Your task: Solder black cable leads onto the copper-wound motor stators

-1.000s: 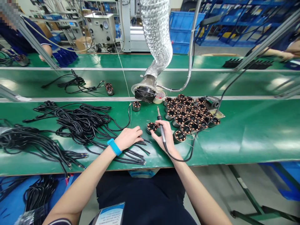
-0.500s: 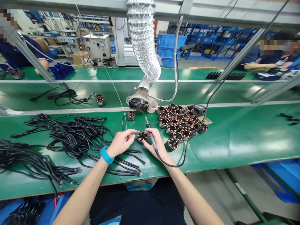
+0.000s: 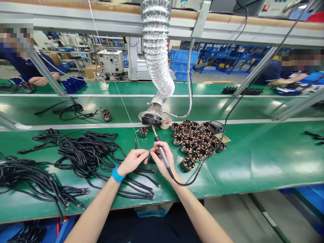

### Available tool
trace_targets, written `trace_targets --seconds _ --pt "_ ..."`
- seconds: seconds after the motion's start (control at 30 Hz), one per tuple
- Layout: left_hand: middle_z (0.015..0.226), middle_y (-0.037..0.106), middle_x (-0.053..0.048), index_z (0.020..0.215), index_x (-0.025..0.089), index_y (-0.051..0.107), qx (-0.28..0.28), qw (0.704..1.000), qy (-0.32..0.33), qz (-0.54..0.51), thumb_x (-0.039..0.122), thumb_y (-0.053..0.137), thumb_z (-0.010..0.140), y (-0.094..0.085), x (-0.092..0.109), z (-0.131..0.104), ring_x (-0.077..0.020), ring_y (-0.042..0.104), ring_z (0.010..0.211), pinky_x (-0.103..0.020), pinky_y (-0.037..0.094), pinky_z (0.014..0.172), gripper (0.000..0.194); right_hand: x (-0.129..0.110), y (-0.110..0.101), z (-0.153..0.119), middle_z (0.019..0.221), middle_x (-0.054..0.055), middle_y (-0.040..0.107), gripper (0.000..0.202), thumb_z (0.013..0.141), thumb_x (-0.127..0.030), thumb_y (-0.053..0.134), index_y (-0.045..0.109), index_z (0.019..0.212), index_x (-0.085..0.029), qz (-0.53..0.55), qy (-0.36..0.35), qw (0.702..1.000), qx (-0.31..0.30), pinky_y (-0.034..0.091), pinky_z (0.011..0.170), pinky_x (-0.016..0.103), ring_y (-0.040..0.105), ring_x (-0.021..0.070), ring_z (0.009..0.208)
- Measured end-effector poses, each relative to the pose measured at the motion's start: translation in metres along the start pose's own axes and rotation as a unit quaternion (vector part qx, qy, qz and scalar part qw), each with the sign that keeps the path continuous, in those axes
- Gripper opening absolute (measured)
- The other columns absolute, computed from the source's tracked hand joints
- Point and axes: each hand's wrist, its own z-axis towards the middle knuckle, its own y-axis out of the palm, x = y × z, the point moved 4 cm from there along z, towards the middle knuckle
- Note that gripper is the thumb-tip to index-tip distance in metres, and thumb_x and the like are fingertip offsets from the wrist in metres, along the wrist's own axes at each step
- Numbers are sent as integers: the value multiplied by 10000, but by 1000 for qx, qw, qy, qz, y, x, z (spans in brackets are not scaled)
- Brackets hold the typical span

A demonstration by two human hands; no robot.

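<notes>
My right hand (image 3: 165,162) is closed around a soldering iron (image 3: 163,156), whose tip points up and away toward the fan. Its thumb and index finger reach to the fingertips of my left hand (image 3: 134,162), which wears a blue wristband (image 3: 117,174). The left fingertips pinch a thin wire, mostly hidden between the two hands. Just beneath the fingers stands a small copper-wound stator (image 3: 155,157), partly covered by the right hand. Another stator (image 3: 143,132) stands farther back, below the fan.
A fume fan (image 3: 152,120) hangs from a silver duct (image 3: 158,54). Many stators (image 3: 193,141) crowd the right, near a solder stand (image 3: 216,126). Black cables (image 3: 83,152) lie at left. A tape roll (image 3: 166,122) sits by the fan. Co-workers (image 3: 20,67) sit across the bench.
My right thumb and index finger have moved from the stator to meet the left fingertips at the wire. The view has tilted upward slightly. The soldering iron stays in the right hand.
</notes>
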Motion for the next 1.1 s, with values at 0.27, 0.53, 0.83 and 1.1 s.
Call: trace_targets --seconds 0.27,0.53,0.83,1.1 --pt "661 666 -42 692 137 697 15 990 -63 -123 455 717 776 -1 -15 4 -170 586 689 -282 460 736 329 -5 -1 -10 991 31 593 277 843 -226 638 545 1100 -266 -14 -4 999 34 592 824 364 670 172 870" --pt "620 630 -8 695 138 693 121 972 -87 -181 424 785 701 2 -16 2 -123 529 591 -239 425 603 300 -3 5 -13 1067 43 570 257 855 -250 654 559 1093 -265 -39 4 997 71 598 780 343 671 151 782" --pt "704 650 -16 763 137 670 150 974 -61 -156 356 731 759 2 -20 0 -126 556 650 -235 445 645 227 -25 11 -22 1102 65 545 342 863 -218 668 561 1177 -304 -182 -95 976 78 565 888 410 637 217 968" --pt "713 633 -18 770 134 666 110 993 -4 -51 303 646 837 9 -13 -5 -139 536 670 -240 423 638 183 -30 21 -12 1120 49 538 342 920 -131 557 574 1207 -316 -160 -131 978 10 554 882 331 654 160 935"
